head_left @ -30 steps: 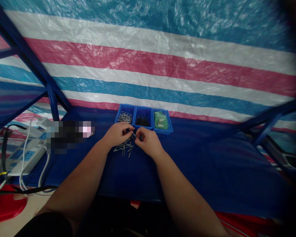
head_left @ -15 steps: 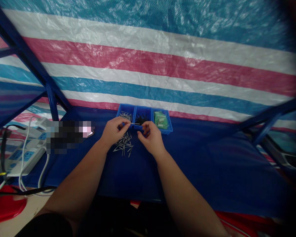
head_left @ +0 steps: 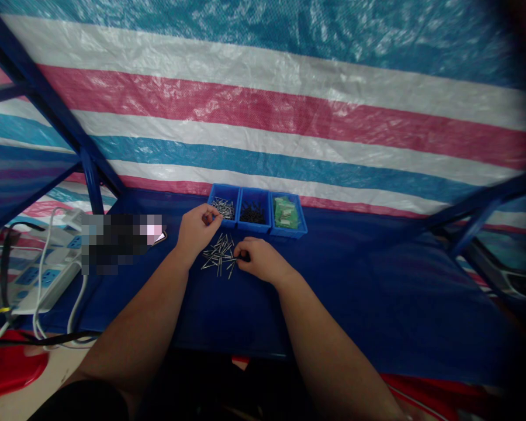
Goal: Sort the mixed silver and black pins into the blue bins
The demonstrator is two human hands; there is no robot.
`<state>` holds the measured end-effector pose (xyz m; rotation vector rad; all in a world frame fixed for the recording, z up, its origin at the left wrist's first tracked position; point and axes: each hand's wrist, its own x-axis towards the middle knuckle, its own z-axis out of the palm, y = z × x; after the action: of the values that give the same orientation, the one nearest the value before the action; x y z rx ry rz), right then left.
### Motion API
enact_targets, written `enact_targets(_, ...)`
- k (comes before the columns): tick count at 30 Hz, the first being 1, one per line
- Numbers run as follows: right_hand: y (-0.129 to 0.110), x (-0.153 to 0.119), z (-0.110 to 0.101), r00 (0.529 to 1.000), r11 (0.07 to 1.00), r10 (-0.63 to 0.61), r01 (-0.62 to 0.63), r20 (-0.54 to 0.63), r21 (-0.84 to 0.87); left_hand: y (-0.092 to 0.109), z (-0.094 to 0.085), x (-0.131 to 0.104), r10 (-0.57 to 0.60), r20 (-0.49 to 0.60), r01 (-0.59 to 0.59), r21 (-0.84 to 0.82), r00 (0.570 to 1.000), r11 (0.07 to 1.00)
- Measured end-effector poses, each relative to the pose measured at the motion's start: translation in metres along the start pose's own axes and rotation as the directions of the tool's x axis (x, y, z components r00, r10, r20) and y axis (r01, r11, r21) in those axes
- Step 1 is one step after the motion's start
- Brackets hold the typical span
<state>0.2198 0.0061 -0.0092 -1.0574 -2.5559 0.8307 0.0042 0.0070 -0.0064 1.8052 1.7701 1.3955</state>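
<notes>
Three blue bins stand side by side at the back of the blue table. Silvery pins (head_left: pixel 223 207) fill the left bin, small black parts (head_left: pixel 252 213) lie in the middle one, and green packets (head_left: pixel 286 213) are in the right one. My left hand (head_left: pixel 198 228) is at the left bin's front corner, fingertips pinched; whatever they hold is too small to make out. On the table lies a loose pile of thin metal pins (head_left: pixel 219 255). At its right edge my right hand (head_left: pixel 259 258) has its fingers closed around something I cannot make out.
White power strips (head_left: pixel 48 278) with cables sit at the left end of the table (head_left: pixel 355 292), beside a pixelated dark object (head_left: pixel 114 242). Blue frame bars (head_left: pixel 92 181) rise at both sides. A striped sheet (head_left: pixel 289 111) hangs behind the bins.
My right hand has come down from the middle bin to the right edge of the pin pile. My left hand has shifted slightly left and up. The thin pin between them no longer shows.
</notes>
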Motion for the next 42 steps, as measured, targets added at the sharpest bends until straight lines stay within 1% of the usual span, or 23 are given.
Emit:
enact_targets(5, -0.002, 0.000, -0.003, 1.000, 0.999, -0.010, 0.011, 0.006, -0.041, -0.001, 0.001, -0.001, 0.024, 0.062, -0.023, -0.012, 0.998, 1.000)
enact_targets(7, -0.001, 0.000, -0.005, 1.000, 0.999, -0.018, 0.017, -0.023, -0.039, 0.000, 0.000, -0.002, 0.042, 0.086, -0.040, -0.030, 0.995, 0.999)
enact_targets(9, 0.002, -0.001, -0.007, 0.996, 1.000, -0.025, 0.025, -0.086, -0.011, 0.002, -0.001, -0.002, 0.089, 0.128, -0.082, -0.063, 0.988, 0.995)
enact_targets(11, 0.003, 0.000, -0.010, 0.982, 0.999, -0.033, 0.040, -0.183, 0.034, 0.005, -0.002, -0.003, 0.170, 0.211, -0.150, -0.107, 0.963, 0.983)
enact_targets(13, 0.004, 0.000, -0.012, 0.955, 0.995, -0.030, 0.056, -0.296, 0.080, 0.009, -0.003, -0.004, 0.254, 0.319, -0.219, -0.141, 0.913, 0.965)
enact_targets(15, 0.004, 0.001, -0.013, 0.914, 0.990, -0.010, 0.065, -0.404, 0.122, 0.012, -0.004, -0.004, 0.311, 0.401, -0.277, -0.142, 0.862, 0.950)
enact_targets(16, 0.004, 0.001, -0.013, 0.893, 0.988, 0.002, 0.069, -0.451, 0.140, 0.012, -0.004, -0.005, 0.327, 0.421, -0.299, -0.133, 0.846, 0.945)
enact_targets(18, 0.005, 0.001, -0.013, 0.858, 0.983, 0.023, 0.074, -0.514, 0.168, 0.013, -0.004, -0.005, 0.343, 0.425, -0.326, -0.116, 0.838, 0.938)
enact_targets(21, 0.005, 0.001, -0.012, 0.839, 0.980, 0.044, 0.069, -0.542, 0.186, 0.014, -0.005, -0.005, 0.357, 0.406, -0.340, -0.116, 0.841, 0.933)
enact_targets(26, 0.002, 0.000, -0.014, 0.851, 0.981, 0.072, 0.032, -0.519, 0.189, 0.017, -0.007, -0.005, 0.363, 0.463, -0.347, -0.124, 0.808, 0.930)
enact_targets(28, 0.001, 0.000, -0.014, 0.850, 0.982, 0.078, 0.024, -0.521, 0.187, 0.017, -0.007, -0.005, 0.361, 0.470, -0.349, -0.117, 0.805, 0.930)
enact_targets(30, 0.000, 0.000, -0.014, 0.844, 0.979, 0.091, 0.021, -0.529, 0.202, 0.016, -0.007, -0.005, 0.355, 0.444, -0.348, -0.101, 0.823, 0.932)
enact_targets(31, -0.001, 0.000, -0.014, 0.841, 0.976, 0.104, 0.018, -0.531, 0.219, 0.015, -0.006, -0.005, 0.343, 0.404, -0.339, -0.084, 0.848, 0.937)
enact_targets(33, 0.000, 0.000, -0.015, 0.841, 0.965, 0.138, 0.005, -0.523, 0.262, 0.013, -0.005, -0.005, 0.266, 0.270, -0.271, -0.019, 0.925, 0.962)
enact_targets(34, 0.001, 0.000, -0.015, 0.845, 0.961, 0.148, 0.001, -0.514, 0.278, 0.011, -0.004, -0.004, 0.201, 0.193, -0.208, 0.020, 0.960, 0.978)
enact_targets(35, 0.002, 0.000, -0.015, 0.853, 0.959, 0.148, 0.000, -0.501, 0.284, 0.009, -0.003, -0.004, 0.129, 0.126, -0.137, 0.055, 0.984, 0.989)
enact_targets(36, 0.002, 0.000, -0.014, 0.862, 0.959, 0.140, 0.003, -0.486, 0.283, 0.007, -0.003, -0.003, 0.063, 0.079, -0.069, 0.084, 0.995, 0.994)
enact_targets(37, 0.003, 0.000, -0.014, 0.871, 0.961, 0.129, 0.009, -0.474, 0.278, 0.005, -0.003, -0.003, 0.013, 0.055, -0.018, 0.109, 0.998, 0.994)
enact_targets(39, 0.004, 0.001, -0.014, 0.873, 0.961, 0.116, 0.022, -0.473, 0.275, 0.000, -0.003, -0.001, -0.030, 0.046, 0.022, 0.158, 0.998, 0.987)
enact_targets(40, 0.003, 0.000, -0.016, 0.861, 0.958, 0.120, 0.031, -0.493, 0.287, -0.001, -0.003, -0.001, -0.031, 0.043, 0.023, 0.180, 0.999, 0.983)
enact_targets(41, 0.002, -0.002, -0.019, 0.838, 0.950, 0.127, 0.050, -0.531, 0.307, -0.002, -0.003, -0.001, -0.026, 0.041, 0.017, 0.198, 0.999, 0.980)
enact_targets(42, 0.000, -0.005, -0.024, 0.803, 0.941, 0.135, 0.081, -0.581, 0.330, -0.003, -0.003, -0.001, -0.019, 0.042, 0.010, 0.210, 0.999, 0.978)
